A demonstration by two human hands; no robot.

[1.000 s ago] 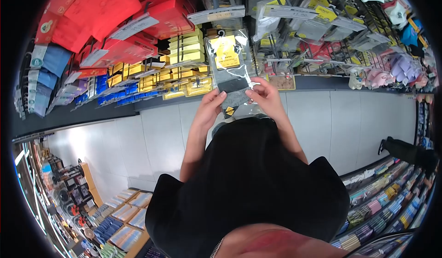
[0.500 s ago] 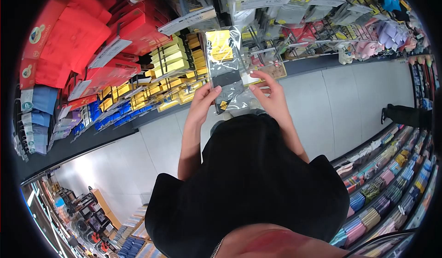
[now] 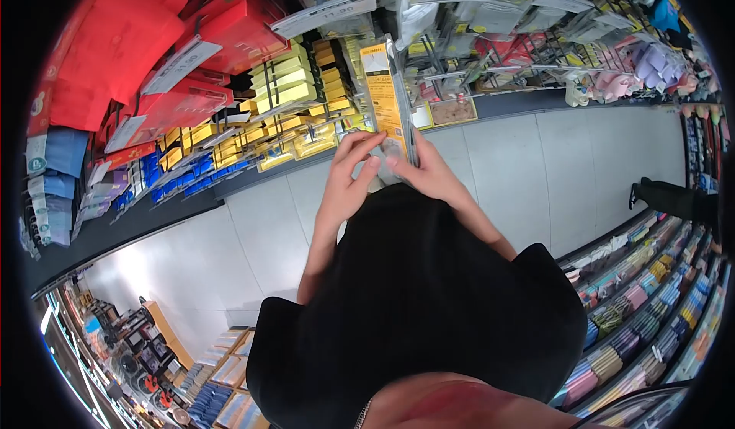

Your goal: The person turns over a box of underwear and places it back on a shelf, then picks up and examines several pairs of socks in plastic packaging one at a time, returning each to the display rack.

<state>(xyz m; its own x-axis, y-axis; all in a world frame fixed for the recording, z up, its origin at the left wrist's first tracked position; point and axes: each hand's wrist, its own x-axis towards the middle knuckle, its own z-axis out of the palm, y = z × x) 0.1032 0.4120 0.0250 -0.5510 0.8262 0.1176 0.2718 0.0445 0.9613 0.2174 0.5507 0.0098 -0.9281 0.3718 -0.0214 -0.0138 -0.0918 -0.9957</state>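
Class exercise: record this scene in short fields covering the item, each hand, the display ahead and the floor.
Item: narrow-looking clear plastic packet with yellow printed card, tilted
Right hand: grips the packet's lower right, thumb in front
Left hand: thumb and fingers apart, fingertips at the packet's lower left; contact unclear
Display ahead: red rectangular packages and pale-yellow flat packages, among others
Floor: smooth pale-grey floor

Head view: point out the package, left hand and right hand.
Package (image 3: 387,96): head view, on its yellow printed side.
Left hand (image 3: 343,183): head view, near the thumb's base.
Right hand (image 3: 432,175): head view, near the thumb's base.
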